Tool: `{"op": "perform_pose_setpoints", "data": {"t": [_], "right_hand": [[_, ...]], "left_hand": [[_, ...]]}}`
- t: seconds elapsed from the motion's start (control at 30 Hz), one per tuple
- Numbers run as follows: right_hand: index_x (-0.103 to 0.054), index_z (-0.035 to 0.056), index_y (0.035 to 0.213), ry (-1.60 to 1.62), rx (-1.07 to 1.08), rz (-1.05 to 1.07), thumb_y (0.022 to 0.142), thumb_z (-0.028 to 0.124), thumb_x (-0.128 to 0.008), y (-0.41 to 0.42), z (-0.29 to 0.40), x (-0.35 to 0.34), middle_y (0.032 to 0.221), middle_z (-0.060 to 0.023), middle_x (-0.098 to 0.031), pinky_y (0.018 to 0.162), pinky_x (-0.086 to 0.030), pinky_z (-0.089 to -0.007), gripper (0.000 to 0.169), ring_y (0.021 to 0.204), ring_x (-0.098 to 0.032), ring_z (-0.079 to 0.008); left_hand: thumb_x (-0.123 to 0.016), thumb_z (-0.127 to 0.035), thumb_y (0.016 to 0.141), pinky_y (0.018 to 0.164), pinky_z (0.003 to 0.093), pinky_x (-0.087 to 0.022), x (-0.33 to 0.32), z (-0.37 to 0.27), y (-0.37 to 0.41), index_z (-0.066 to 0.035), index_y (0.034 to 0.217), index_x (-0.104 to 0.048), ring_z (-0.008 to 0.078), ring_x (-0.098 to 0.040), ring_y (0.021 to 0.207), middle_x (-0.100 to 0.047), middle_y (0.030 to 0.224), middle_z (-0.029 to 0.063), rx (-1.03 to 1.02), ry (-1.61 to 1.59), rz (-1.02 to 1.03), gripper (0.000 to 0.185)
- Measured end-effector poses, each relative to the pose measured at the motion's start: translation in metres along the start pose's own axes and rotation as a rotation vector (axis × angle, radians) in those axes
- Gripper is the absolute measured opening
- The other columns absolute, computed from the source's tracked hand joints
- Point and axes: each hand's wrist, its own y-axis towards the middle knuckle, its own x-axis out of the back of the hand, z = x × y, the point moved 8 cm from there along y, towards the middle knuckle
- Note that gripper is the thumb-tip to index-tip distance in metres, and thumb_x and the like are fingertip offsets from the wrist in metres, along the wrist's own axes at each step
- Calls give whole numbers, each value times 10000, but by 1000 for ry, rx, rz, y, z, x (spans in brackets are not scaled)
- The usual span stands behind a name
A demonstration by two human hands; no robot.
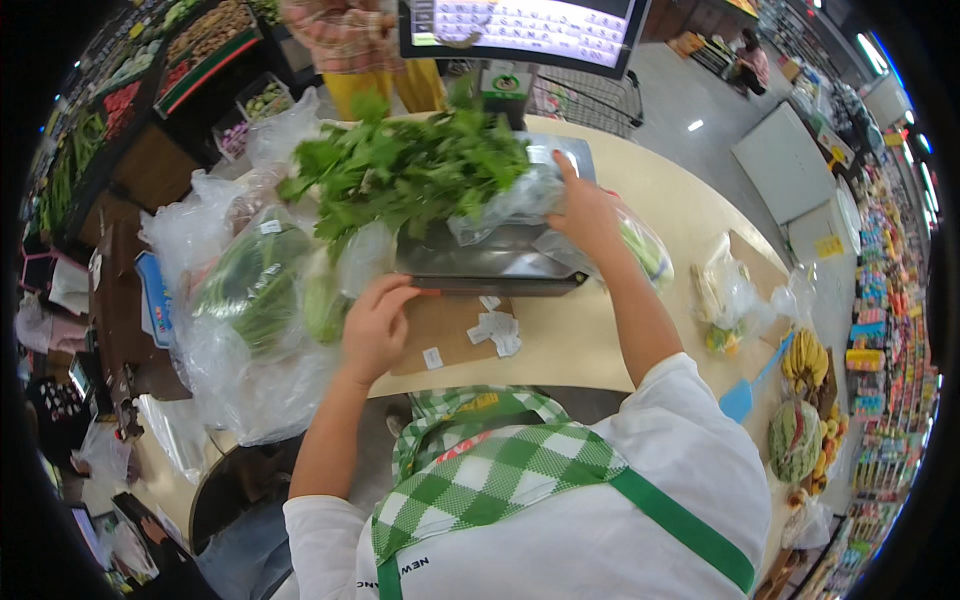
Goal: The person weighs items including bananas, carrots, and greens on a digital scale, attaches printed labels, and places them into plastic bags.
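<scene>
A bunch of leafy greens, likely celery (420, 165), lies across a steel weighing scale (487, 251), its stem end wrapped in clear plastic (517, 199). My right hand (585, 210) grips this plastic-wrapped end, thumb and fingers spread around it. My left hand (379, 326) is at the scale's dark front edge, fingertips touching near its left corner; whether they pinch something small is unclear. Just left of that hand is a pale green gourd-like vegetable (322, 300) in plastic. Right of the scale, behind my right forearm, lies another bag of green vegetables (645, 251).
Bagged long greens (255, 277) crowd the counter's left. Crumpled labels (499, 330) lie on a cardboard sheet (412, 337). A lit screen (525, 30) stands behind the scale, beside a person in plaid (337, 37). Bananas (806, 360) and a watermelon (795, 442) sit right.
</scene>
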Motion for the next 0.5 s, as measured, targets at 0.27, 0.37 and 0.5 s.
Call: {"op": "perform_pose_setpoints", "data": {"t": [0.27,0.37,0.5], "right_hand": [[-186,111,1482,-136,-571,-116,691,197,-771,-138,-174,57,856,-229,-658,705,-515,-465,988,788,-640,-402],[-113,57,1483,-151,-730,-62,708,208,-760,-174,-213,56,875,-257,-658,723,-507,-467,1021,817,-639,-421],[-87,32,1483,-151,-820,-76,713,250,-777,-190,-255,25,949,-274,-650,775,-503,-458,1057,883,-634,-420]], "left_hand": [[-535,119,750,847,367,-485,21,18,-41,-18,994,-615,331,-590,1008,-592,1106,148,120,22,55,291],[-523,130,757,867,366,-472,26,18,-51,-2,1001,-605,324,-577,1032,-584,1112,153,147,20,66,289],[-526,122,773,865,366,-472,20,11,-50,-3,1004,-601,328,-577,1024,-584,1109,154,133,-1,112,273]]}}
